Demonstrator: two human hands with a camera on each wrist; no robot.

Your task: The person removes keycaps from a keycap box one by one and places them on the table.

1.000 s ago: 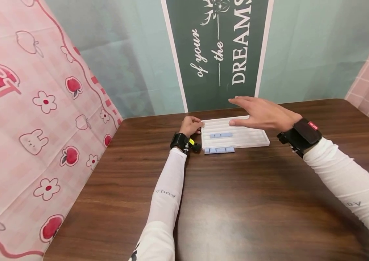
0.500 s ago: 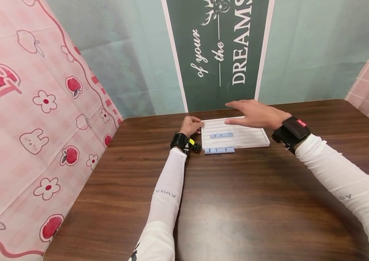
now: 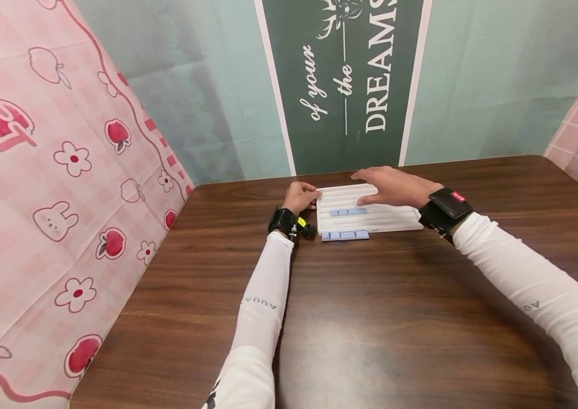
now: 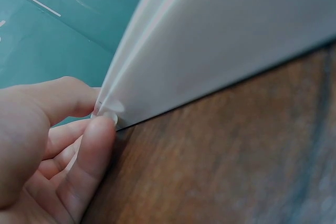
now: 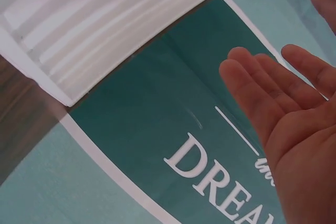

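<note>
A white ridged tray (image 3: 393,219) lies near the back of the table. At its far left corner my left hand (image 3: 299,197) pinches the edge; thumb and index finger meet on the white corner (image 4: 210,51) in the left wrist view. Over the tray's right part hovers my right hand (image 3: 396,186), fingers extended, thumb apart, holding nothing. A row of light blue keycaps (image 3: 348,212) sits in one groove. Another row of blue keycaps (image 3: 345,235) lies along the tray's front edge. The right hand hides part of the tray's far right side.
The brown wooden table (image 3: 350,318) extends toward me. Behind it hangs a green cloth (image 3: 350,153) with white lettering; a pink patterned cloth (image 3: 130,170) borders the left. A small black device (image 3: 308,229) sits at my left wrist.
My right hand has moved left and lower over the tray, its fingers bending slightly downward. The left hand keeps its hold on the corner, and the keycaps stay put.
</note>
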